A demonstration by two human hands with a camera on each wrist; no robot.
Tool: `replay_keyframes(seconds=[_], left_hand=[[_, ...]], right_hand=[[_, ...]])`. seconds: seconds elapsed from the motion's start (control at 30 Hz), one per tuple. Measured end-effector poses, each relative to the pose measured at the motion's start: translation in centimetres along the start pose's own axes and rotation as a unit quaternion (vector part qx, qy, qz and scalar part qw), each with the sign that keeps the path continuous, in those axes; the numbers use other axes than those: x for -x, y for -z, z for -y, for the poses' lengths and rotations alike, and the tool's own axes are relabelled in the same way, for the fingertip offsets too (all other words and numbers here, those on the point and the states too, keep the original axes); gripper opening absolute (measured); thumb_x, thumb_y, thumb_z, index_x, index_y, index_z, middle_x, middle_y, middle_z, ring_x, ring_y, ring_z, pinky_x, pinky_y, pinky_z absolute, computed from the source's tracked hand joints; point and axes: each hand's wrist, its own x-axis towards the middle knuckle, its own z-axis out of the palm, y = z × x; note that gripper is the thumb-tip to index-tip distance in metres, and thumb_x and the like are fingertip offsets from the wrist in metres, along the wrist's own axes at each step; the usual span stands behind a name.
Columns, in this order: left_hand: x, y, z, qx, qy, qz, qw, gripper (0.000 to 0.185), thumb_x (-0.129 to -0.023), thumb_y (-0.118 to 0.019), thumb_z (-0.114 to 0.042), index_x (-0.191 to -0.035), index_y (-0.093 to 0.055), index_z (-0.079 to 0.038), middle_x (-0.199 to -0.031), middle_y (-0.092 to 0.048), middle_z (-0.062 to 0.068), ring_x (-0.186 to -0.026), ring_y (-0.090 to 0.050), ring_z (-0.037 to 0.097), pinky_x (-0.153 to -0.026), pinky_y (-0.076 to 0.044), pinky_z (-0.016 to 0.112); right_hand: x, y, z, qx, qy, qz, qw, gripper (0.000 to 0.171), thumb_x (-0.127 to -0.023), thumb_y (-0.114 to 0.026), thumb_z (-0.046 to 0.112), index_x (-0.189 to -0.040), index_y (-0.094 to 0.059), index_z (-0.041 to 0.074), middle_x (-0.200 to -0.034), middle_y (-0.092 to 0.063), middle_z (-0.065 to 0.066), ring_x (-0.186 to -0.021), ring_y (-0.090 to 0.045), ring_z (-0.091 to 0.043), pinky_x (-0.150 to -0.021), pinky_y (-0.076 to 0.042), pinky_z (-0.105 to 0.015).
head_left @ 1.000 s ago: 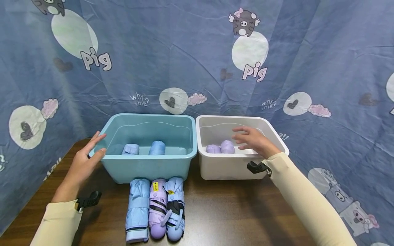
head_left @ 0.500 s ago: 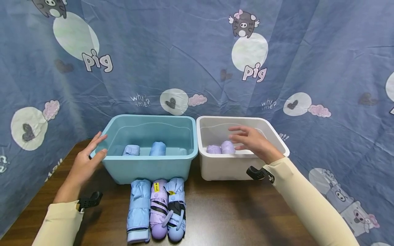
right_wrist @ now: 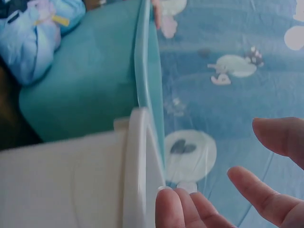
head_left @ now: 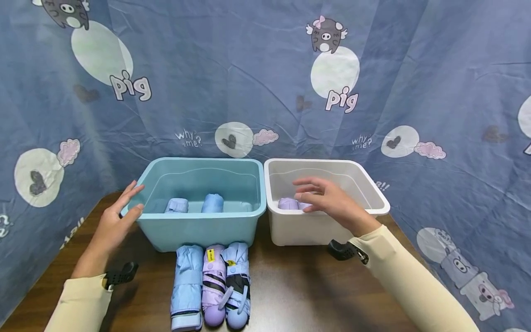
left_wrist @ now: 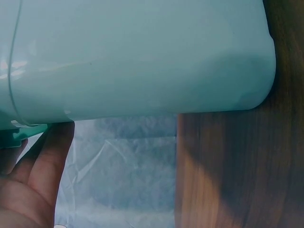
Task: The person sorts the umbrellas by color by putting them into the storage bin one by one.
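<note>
My left hand (head_left: 114, 223) rests at the left rim of the teal bin (head_left: 199, 233), fingers extended and thumb at the near corner. Its fingers (left_wrist: 50, 164) touch the bin near the rim in the left wrist view. Inside that bin lie two rolled blue bundles, one light blue (head_left: 177, 205) and one brighter blue (head_left: 212, 203). My right hand (head_left: 327, 198) hovers over the white bin (head_left: 307, 230), fingers loosely bent and apart, holding nothing. Below it are two lilac bundles, the left one (head_left: 288, 203) in view and the other partly hidden by the fingers.
In front of the teal bin, side by side on the brown table (head_left: 298, 286), lie a blue folded umbrella (head_left: 186, 286), a lilac one (head_left: 214, 286) and a blue-and-black one (head_left: 237, 286). A blue patterned cloth (head_left: 249, 69) hangs behind both bins.
My right hand has moved left and slightly down over the white bin, now covering part of the right lilac bundle. The left hand stays at the teal rim.
</note>
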Motion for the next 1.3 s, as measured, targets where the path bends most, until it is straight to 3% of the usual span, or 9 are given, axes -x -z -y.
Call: replay_keyframes(seconds=[0.17,0.33,0.63,0.87,1.1,1.3], left_hand=[[0.0,-0.1,0.2,0.007,-0.005,-0.003,1.0,0.055,-0.099,-0.052,-0.025,-0.151,-0.035,-0.015,-0.161,-0.017,0.0,-0.147,-0.009,0.027,-0.108,-0.011,0.068],[0.2,-0.1,0.3,0.006,-0.002,-0.001,1.0,0.056,-0.1,-0.051,-0.025,-0.151,-0.034,-0.014,-0.161,-0.015,0.001,-0.147,-0.007,0.029,-0.106,-0.009,0.07],[0.3,0.0,-0.1,0.002,0.012,0.003,0.9999,0.055,-0.1,-0.051,-0.028,-0.151,-0.034,-0.018,-0.161,-0.014,-0.003,-0.147,-0.006,0.03,-0.105,-0.012,0.072],[0.2,0.0,0.1,0.006,0.004,0.003,1.0,0.056,-0.1,-0.05,-0.026,-0.152,-0.033,-0.015,-0.161,-0.013,0.002,-0.146,-0.006,0.035,-0.103,-0.01,0.074],[0.3,0.1,0.0,0.011,-0.003,-0.005,0.9999,0.054,-0.099,-0.052,-0.026,-0.151,-0.036,-0.018,-0.161,-0.016,-0.005,-0.147,-0.008,0.024,-0.107,-0.009,0.069],[0.0,-0.1,0.3,0.008,-0.005,-0.005,0.9999,0.055,-0.1,-0.051,-0.023,-0.151,-0.034,-0.013,-0.161,-0.016,0.003,-0.147,-0.008,0.032,-0.105,-0.009,0.071]], right_hand=[[0.5,-1.2,0.0,-0.009,0.014,0.012,1.0,0.046,-0.089,-0.07,0.02,-0.132,-0.056,0.01,-0.129,-0.056,-0.017,-0.106,-0.062,-0.029,-0.084,-0.054,-0.044],[0.9,-2.6,-0.3,-0.01,0.024,0.036,0.999,0.047,-0.09,-0.069,0.02,-0.132,-0.054,0.006,-0.13,-0.055,-0.021,-0.105,-0.062,-0.031,-0.083,-0.054,-0.046],[1.8,-5.1,-1.3,-0.026,0.04,0.085,0.995,0.047,-0.091,-0.067,0.017,-0.134,-0.053,0.003,-0.129,-0.054,-0.02,-0.11,-0.06,-0.028,-0.082,-0.054,-0.044],[2.0,-7.1,-2.4,-0.033,0.046,0.107,0.993,0.042,-0.091,-0.067,0.014,-0.131,-0.057,0.006,-0.125,-0.056,-0.018,-0.101,-0.064,-0.025,-0.08,-0.056,-0.042],[1.9,-9.0,-4.0,-0.047,0.022,0.108,0.993,0.041,-0.09,-0.069,0.015,-0.129,-0.058,0.012,-0.126,-0.054,-0.015,-0.101,-0.064,-0.021,-0.079,-0.056,-0.043],[1.9,-10.7,-5.7,-0.054,-0.005,0.091,0.994,0.042,-0.088,-0.071,0.017,-0.128,-0.059,0.014,-0.124,-0.052,-0.015,-0.098,-0.063,-0.022,-0.076,-0.056,-0.043]])
